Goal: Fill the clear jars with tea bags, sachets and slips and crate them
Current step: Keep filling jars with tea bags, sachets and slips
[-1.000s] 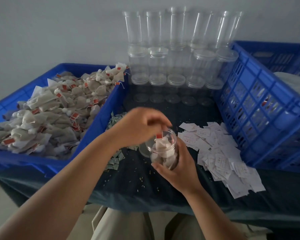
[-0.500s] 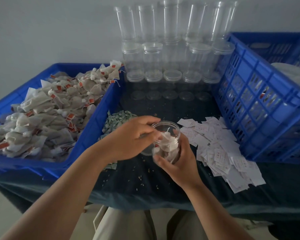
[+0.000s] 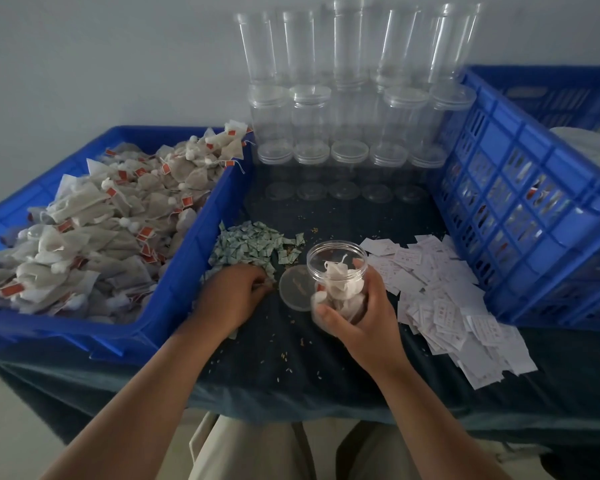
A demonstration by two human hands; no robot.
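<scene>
My right hand grips an open clear jar holding several tea bags, tilted a little above the dark tablecloth. Its clear lid lies flat just left of the jar. My left hand rests palm down on the near edge of a pile of small green sachets, fingers curled into it; whether a sachet is pinched is hidden. White paper slips are spread to the right of the jar. A heap of tea bags fills the blue tray on the left.
The blue tray stands at the left. A blue slotted crate at the right holds filled jars seen through its wall. Stacked empty clear jars with lids line the back against the wall. Loose tea crumbs dot the cloth.
My left hand left the jar's mouth and moved left and down onto the sachet pile. The jar stayed in my right hand, and the lid beside it is now uncovered.
</scene>
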